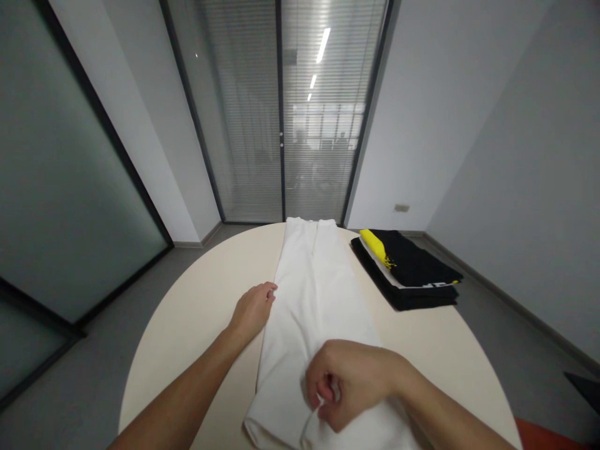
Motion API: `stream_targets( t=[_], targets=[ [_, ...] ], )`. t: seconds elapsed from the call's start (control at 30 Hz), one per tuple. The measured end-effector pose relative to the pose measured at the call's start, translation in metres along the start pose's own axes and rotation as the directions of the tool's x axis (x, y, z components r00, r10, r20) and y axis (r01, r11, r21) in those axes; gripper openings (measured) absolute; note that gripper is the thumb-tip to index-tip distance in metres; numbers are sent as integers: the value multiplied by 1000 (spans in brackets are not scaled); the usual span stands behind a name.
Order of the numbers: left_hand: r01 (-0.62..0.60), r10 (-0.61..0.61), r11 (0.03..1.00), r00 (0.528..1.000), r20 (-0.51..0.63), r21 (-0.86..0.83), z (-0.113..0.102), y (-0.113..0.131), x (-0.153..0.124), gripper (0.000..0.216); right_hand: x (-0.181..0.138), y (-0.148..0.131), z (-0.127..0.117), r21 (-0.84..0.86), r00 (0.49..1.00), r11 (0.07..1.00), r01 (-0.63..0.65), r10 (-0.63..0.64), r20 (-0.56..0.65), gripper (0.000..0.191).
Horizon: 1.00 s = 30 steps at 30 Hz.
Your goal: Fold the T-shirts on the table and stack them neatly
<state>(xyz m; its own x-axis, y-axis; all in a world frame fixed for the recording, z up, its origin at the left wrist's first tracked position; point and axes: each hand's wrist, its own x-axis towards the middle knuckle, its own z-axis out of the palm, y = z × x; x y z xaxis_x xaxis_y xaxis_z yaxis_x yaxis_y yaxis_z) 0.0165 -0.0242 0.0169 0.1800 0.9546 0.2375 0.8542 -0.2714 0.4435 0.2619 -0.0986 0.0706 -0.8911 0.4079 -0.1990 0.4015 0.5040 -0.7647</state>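
Observation:
A white garment (314, 294) lies folded into a long strip down the middle of a round cream table (197, 306). My left hand (253, 309) rests on the strip's left edge, fingers together and laid flat against the cloth. My right hand (347, 384) is curled over the near part of the garment, with fingers and thumb pinching a fold of the white fabric near its near end.
A stack of folded black clothes with a yellow patch (407, 269) sits on the table's far right. Glass doors with blinds (281, 112) stand behind the table. Grey floor surrounds it, and something orange (553, 437) shows at the lower right.

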Motion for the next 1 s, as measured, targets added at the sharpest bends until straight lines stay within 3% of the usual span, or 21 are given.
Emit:
stream_targets(
  t=[0.1,0.2,0.37,0.47,0.57,0.63,0.73,0.87,1.0],
  targets=[
    [83,-85,989,996,-6,-125,2,-4,1,21,-4,0,-1,86,997,994,-68,66,35,25],
    [86,-87,990,996,-4,-114,3,-8,2,19,-3,3,0,150,995,987,-60,48,82,28],
    [-138,135,989,989,-52,-55,0,-3,-1,18,0,4,-2,57,997,998,-37,32,74,46],
    [-318,317,942,948,-26,-106,-2,3,-6,23,2,2,-2,-5,998,1000,-21,21,59,36],
    [-461,483,870,867,123,-174,-1,9,-13,37,4,0,0,-64,999,998,-28,30,40,25],
    [-485,513,858,829,222,-170,-2,11,-17,44,1,-2,-2,-85,997,995,-55,60,58,19],
    [-482,502,865,819,278,-140,-4,12,-19,47,-13,-6,-11,0,986,996,-89,88,143,24],
    [-539,553,833,795,250,-127,-5,17,-19,46,-33,-6,-28,228,985,969,-96,60,161,37],
    [-601,626,779,747,222,-177,-3,32,-23,48,-27,0,-26,320,982,944,-85,24,190,42]
  ],
)
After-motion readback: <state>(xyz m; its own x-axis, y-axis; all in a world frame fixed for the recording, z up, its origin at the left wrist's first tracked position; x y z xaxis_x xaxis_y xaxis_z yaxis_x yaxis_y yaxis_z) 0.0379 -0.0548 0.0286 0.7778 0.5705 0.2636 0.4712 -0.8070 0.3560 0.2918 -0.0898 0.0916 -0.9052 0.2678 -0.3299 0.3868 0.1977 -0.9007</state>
